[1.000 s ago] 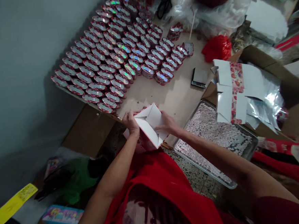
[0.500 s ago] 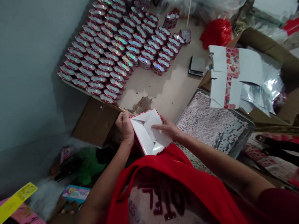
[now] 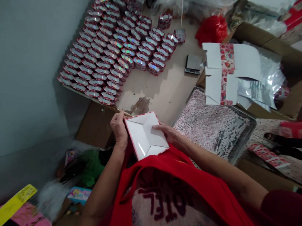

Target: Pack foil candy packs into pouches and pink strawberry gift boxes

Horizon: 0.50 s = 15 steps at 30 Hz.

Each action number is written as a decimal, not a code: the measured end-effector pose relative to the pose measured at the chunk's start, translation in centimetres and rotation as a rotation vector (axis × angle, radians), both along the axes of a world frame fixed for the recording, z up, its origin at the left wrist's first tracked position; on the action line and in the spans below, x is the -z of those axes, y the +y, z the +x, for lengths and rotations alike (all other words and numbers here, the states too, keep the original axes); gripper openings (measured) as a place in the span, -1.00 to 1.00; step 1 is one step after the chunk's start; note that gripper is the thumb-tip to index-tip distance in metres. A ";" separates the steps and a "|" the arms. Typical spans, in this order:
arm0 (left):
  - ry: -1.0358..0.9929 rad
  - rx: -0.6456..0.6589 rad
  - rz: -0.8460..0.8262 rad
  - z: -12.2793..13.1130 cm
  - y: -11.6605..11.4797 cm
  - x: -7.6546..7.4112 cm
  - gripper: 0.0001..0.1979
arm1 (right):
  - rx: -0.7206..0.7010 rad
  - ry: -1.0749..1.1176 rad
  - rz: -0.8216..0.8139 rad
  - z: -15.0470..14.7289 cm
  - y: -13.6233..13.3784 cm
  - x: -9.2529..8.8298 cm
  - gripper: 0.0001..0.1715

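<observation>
Held low in front of my red apron is a small open carton (image 3: 149, 135), white inside with a red patterned edge. My right hand (image 3: 171, 134) grips its right wall, thumb inside and the other fingers hidden behind the card. On the opposite side, my left hand (image 3: 119, 129) is closed in a fist close beside the carton's upper left corner. Whatever lies inside that fist, if anything, is hidden. The carton's mouth faces up towards me, showing folded panels that meet inside.
Rows of shiny-lidded red tubs (image 3: 102, 51) stand on the table (image 3: 159, 88). A small scale (image 3: 193, 64) sits further right. Nearer is a metal tray (image 3: 254, 126) of small pale pieces. Flat white printed cartons (image 3: 216, 84) lie over a cardboard box (image 3: 256, 38). A red bag (image 3: 213, 29) lies behind.
The loose panels inside the carton now lie neater against one another. Both hands and the carton have shifted slightly left in view, and my left fist sits a little further from the carton.
</observation>
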State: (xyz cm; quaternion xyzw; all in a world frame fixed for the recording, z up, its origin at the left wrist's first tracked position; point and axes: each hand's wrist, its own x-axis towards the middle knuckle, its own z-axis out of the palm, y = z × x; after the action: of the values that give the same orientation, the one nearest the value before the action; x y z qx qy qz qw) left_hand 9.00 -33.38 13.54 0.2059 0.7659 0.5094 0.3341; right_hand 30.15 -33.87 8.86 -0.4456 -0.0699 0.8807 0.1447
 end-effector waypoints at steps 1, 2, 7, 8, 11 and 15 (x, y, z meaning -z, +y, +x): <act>-0.008 0.005 0.024 0.1 -0.1 -0.3 -0.64 | -0.021 0.043 0.016 0.4 0.1 0.0 -0.50; -0.014 0.017 0.051 0.2 0.0 -0.6 -0.63 | -0.039 0.108 0.046 0.9 0.4 0.0 -0.51; -0.076 0.158 0.278 0.5 2.0 -3.7 -0.57 | -0.197 0.528 0.310 4.1 3.5 -2.7 -0.40; -0.071 0.206 0.337 0.4 2.8 -4.8 -0.57 | -0.245 0.550 0.393 4.8 4.3 -4.3 -0.40; 0.059 0.358 0.521 -0.7 5.7 -8.8 -0.65 | -0.347 0.418 0.787 6.5 6.0 -11.1 -0.60; 0.180 0.631 0.574 -2.9 9.5 -10.1 -0.58 | -0.494 -0.036 1.562 6.7 5.8 -16.8 -0.71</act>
State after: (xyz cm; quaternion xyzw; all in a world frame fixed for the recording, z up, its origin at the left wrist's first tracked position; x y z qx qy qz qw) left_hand 6.13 -23.93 23.62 0.5580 0.5188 0.5545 0.3347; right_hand 36.85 -28.06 25.62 -0.2023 -0.7617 0.5771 0.2141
